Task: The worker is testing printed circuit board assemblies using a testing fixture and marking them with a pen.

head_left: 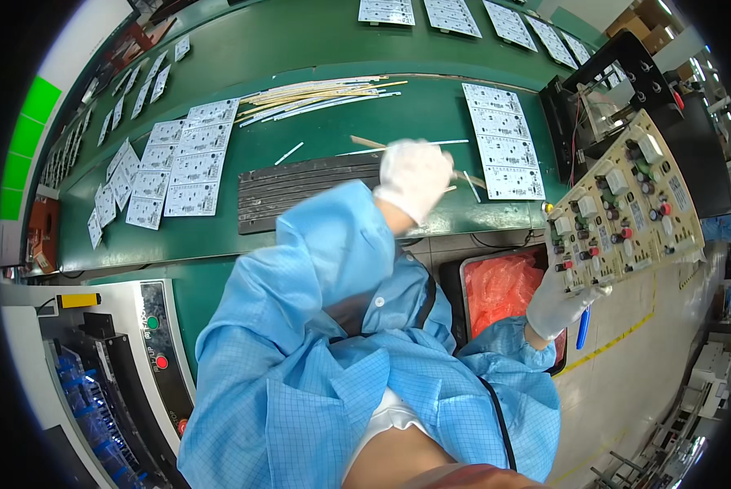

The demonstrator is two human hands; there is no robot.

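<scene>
- Gripping firmly, the gloved right hand point(557, 306) holds a circuit board point(630, 208) by its lower edge, raised and tilted at the person's right, its parts facing up toward the head.
- Blue pen point(583, 328) shows just beside that glove.
- Gloved left hand point(415, 175) is blurred over the right end of a black grooved block point(308, 196); whether its fingers hold anything, I cannot tell.
- Red plastic bag point(500, 289) lines a black bin point(456, 301), below the table's near edge.
- Green table point(430, 106) carries the block, with 1 white panel point(504, 143) to its right and several white boards point(202, 159) overlapping to its left.
- Thin strips point(320, 99) lie in a loose pile beyond the block.
- Farthest off, 5 white sheets point(453, 16) stand in a row, upper right.
</scene>
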